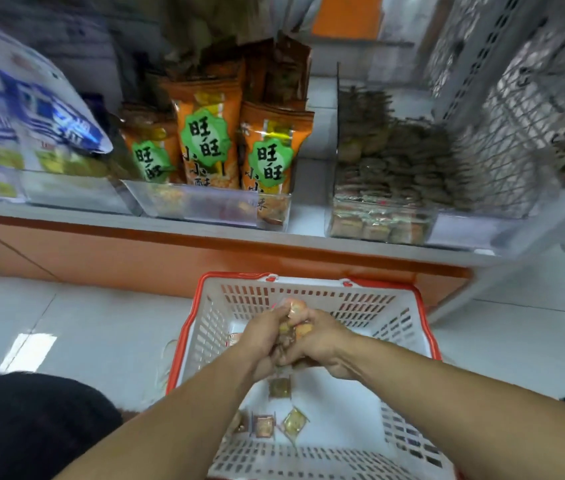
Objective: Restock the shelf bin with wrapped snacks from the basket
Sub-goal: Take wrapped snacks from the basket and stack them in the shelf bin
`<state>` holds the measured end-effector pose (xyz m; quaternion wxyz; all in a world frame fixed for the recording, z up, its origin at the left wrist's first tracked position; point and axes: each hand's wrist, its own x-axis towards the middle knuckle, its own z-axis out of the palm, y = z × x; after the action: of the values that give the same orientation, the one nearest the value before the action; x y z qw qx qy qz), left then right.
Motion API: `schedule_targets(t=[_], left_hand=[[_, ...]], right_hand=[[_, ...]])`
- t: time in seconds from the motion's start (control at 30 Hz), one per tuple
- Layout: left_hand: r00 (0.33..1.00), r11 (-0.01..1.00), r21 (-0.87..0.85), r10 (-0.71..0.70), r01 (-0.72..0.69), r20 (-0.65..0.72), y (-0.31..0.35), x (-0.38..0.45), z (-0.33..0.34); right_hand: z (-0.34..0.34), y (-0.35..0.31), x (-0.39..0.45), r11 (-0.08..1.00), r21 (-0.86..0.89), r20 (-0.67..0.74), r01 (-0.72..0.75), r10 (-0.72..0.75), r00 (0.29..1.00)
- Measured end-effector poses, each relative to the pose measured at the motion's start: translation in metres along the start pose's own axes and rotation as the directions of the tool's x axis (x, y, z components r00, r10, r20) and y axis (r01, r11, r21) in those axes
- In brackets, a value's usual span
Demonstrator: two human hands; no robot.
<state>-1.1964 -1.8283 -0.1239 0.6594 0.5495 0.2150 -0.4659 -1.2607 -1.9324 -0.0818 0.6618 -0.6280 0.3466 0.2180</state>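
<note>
Wrapped snacks, handful [291, 323]: small square packets, orange and yellow wrappers, gathered between both hands above the middle of the basket; bunched together, presumably so that many go to the shelf in one trip.

Wrapped snacks, loose [279, 388]: a few packets lying flat on the basket floor toward 6 o'clock of the hands (one just under them, three more nearer the camera); not yet collected.

Left hand [267, 341]: fingers curled round the bundle from 9 o'clock, back of the hand upward; forearm entering from 7 o'clock.

Right hand [322, 341]: fingers curled in from 3 o'clock, pressing the packets against the left; forearm entering from 4 o'clock; the two hands meet as a cup, so nothing slips out below.

Basket [308, 284]: white slotted plastic, red rim, on the pale floor tiles just below the shelf, handy for short lifts.

Shelf bin [381, 220]: clear box at 1 o'clock of the hands, already heaped with like packets; judged the destination.

Orange snack bags [204, 140]: upright in a neighbouring clear tray at 11 o'clock.

Blue-and-white bag [31, 112]: far 10 o'clock, blurred.
</note>
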Motion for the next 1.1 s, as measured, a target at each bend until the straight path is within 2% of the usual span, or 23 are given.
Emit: schedule_targets(t=[0.1, 0.17, 0.23, 0.3, 0.4, 0.47, 0.53, 0.73, 0.8, 0.87, 0.9, 1.0, 1.03, 1.1], left_hand=[[0.998, 0.981, -0.192, 0.022, -0.009, 0.063, 0.018, -0.024, 0.023], [0.995, 0.975, -0.212, 0.075, -0.061, 0.060, 0.036, -0.043, 0.035], [0.986, 0.981, -0.135, 0.148, -0.138, 0.070, 0.056, -0.064, 0.044], [0.967, 0.974, -0.004, 0.227, -0.228, 0.119, 0.073, -0.086, 0.049], [0.888, 0.890, 0.217, 0.320, -0.401, 0.329, 0.096, -0.117, 0.057], [0.822, 0.820, 0.287, 0.336, -0.495, 0.460, 0.108, -0.134, 0.060], [0.779, 0.779, 0.302, 0.346, -0.549, 0.523, 0.115, -0.145, 0.063], [0.780, 0.832, 0.218, 0.341, -0.510, 0.524, 0.115, -0.150, 0.083], [0.793, 0.857, 0.181, 0.340, -0.483, 0.505, 0.117, -0.150, 0.086], [0.817, 0.873, 0.161, 0.346, -0.460, 0.461, 0.118, -0.147, 0.086], [0.830, 0.875, 0.162, 0.352, -0.456, 0.432, 0.117, -0.146, 0.086], [0.836, 0.853, 0.180, 0.401, -0.490, 0.375, 0.112, -0.143, 0.085], [0.820, 0.837, 0.181, 0.421, -0.516, 0.388, 0.110, -0.143, 0.085], [0.775, 0.781, 0.215, 0.464, -0.587, 0.429, 0.108, -0.146, 0.085]], right_hand=[[-0.017, -0.018, -0.036, 0.998, 0.008, -0.079, 0.066, -0.065, 0.995], [-0.036, -0.032, -0.066, 0.992, -0.002, -0.101, 0.127, -0.126, 0.987], [-0.058, -0.050, -0.097, 0.977, -0.025, -0.122, 0.213, -0.214, 0.969], [-0.078, -0.073, -0.124, 0.946, 0.032, -0.113, 0.323, -0.318, 0.941], [-0.094, -0.100, -0.147, 0.887, 0.183, -0.076, 0.423, -0.416, 0.906], [-0.096, -0.109, -0.152, 0.862, 0.252, -0.090, 0.440, -0.432, 0.898], [-0.094, -0.114, -0.152, 0.851, 0.250, -0.099, 0.461, -0.452, 0.887], [-0.093, -0.115, -0.146, 0.865, 0.301, -0.042, 0.401, -0.408, 0.912], [-0.092, -0.116, -0.146, 0.858, 0.263, -0.071, 0.442, -0.439, 0.896], [-0.088, -0.116, -0.146, 0.837, 0.150, -0.132, 0.527, -0.511, 0.849], [-0.087, -0.115, -0.145, 0.814, 0.040, -0.185, 0.580, -0.564, 0.805], [-0.083, -0.110, -0.142, 0.652, -0.416, -0.348, 0.634, -0.759, 0.551], [-0.080, -0.108, -0.142, 0.585, -0.521, -0.340, 0.622, -0.810, 0.478], [-0.077, -0.104, -0.141, 0.507, -0.598, -0.286, 0.621, -0.858, 0.426]])
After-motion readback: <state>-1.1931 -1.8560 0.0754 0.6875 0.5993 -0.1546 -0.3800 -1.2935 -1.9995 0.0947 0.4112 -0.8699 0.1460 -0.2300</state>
